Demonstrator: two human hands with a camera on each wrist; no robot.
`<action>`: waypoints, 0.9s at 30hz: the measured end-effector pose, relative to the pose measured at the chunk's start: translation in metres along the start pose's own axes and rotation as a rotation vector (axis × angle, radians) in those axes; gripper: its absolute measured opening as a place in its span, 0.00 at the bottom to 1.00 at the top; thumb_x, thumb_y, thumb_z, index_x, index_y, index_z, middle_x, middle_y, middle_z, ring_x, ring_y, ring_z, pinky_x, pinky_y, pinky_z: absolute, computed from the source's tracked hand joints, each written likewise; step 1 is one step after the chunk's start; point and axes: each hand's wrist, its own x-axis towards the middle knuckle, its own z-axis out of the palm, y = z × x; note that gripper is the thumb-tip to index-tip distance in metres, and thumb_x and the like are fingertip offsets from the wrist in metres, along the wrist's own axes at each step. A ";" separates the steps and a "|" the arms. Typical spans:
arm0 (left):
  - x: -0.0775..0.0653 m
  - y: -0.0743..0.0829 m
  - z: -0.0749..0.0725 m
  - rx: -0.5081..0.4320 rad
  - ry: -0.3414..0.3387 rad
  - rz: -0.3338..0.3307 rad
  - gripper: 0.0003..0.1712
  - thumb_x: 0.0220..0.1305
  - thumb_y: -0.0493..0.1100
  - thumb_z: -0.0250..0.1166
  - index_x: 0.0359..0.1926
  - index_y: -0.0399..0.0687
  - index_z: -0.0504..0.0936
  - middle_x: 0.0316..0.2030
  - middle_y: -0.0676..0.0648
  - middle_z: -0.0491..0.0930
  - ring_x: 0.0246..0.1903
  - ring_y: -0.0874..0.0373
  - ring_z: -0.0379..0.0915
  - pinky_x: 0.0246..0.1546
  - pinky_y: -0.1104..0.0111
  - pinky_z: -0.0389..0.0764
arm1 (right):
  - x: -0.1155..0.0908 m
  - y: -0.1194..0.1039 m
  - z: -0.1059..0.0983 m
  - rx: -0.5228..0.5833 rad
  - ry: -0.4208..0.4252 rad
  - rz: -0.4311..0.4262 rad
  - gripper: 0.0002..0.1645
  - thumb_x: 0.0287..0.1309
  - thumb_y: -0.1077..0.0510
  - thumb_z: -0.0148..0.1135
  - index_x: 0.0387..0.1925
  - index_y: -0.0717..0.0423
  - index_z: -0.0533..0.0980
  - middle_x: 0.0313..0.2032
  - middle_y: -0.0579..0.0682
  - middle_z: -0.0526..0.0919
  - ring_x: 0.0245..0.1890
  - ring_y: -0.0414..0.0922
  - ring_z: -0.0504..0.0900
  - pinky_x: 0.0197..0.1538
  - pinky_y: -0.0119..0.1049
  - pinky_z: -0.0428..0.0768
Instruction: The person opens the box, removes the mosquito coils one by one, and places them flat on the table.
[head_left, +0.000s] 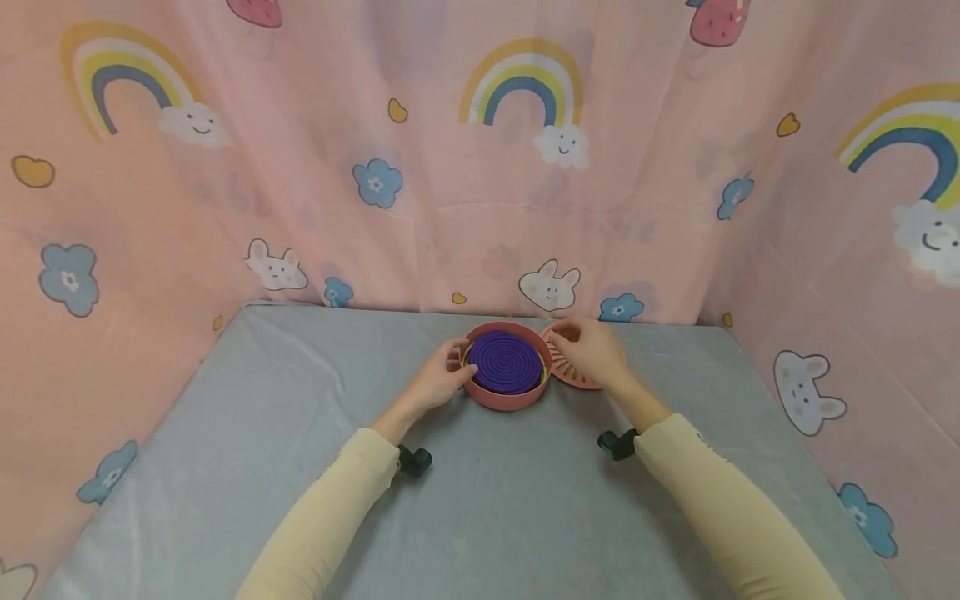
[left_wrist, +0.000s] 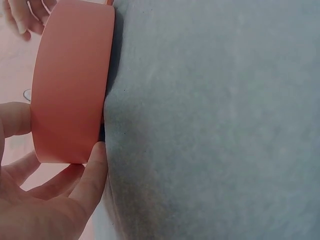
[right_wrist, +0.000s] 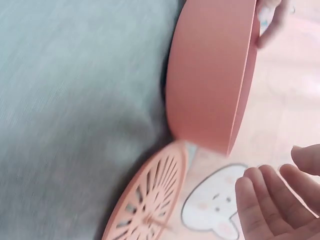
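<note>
A round coral-pink box (head_left: 507, 402) stands near the table's back edge, holding a purple spiral coil (head_left: 506, 362), which looks like a mosquito coil, with yellow showing at its edges. My left hand (head_left: 437, 380) grips the box's left side, thumb at the rim and fingers against the outer wall. To the right of the box lies a pink slotted lid (right_wrist: 150, 195) with a thin central pin. Over this lid hovers my right hand (head_left: 596, 352); its fingers (right_wrist: 272, 200) are extended and hold nothing in the right wrist view.
Grey cloth covers the table (head_left: 510, 517). Behind it hangs a pink curtain (head_left: 465, 225) printed with rainbows, flowers and rabbits, which also lines both sides. A dark wrist camera (head_left: 416, 460) sits on the left wrist, another camera (head_left: 617, 445) on the right.
</note>
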 end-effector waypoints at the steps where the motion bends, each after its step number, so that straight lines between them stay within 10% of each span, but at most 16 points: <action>1: 0.000 0.000 0.000 0.000 0.000 0.000 0.33 0.73 0.47 0.63 0.74 0.47 0.65 0.68 0.35 0.68 0.65 0.41 0.69 0.60 0.48 0.76 | 0.000 -0.003 0.003 0.003 0.000 -0.003 0.21 0.72 0.50 0.60 0.56 0.60 0.80 0.50 0.59 0.85 0.52 0.56 0.82 0.54 0.54 0.80; 27: 0.003 -0.006 0.000 -0.013 -0.003 0.005 0.33 0.73 0.49 0.64 0.74 0.50 0.66 0.69 0.36 0.68 0.66 0.42 0.68 0.59 0.49 0.76 | 0.025 -0.026 0.057 -0.201 -0.118 0.019 0.27 0.70 0.51 0.62 0.64 0.62 0.74 0.60 0.61 0.80 0.61 0.58 0.77 0.62 0.56 0.75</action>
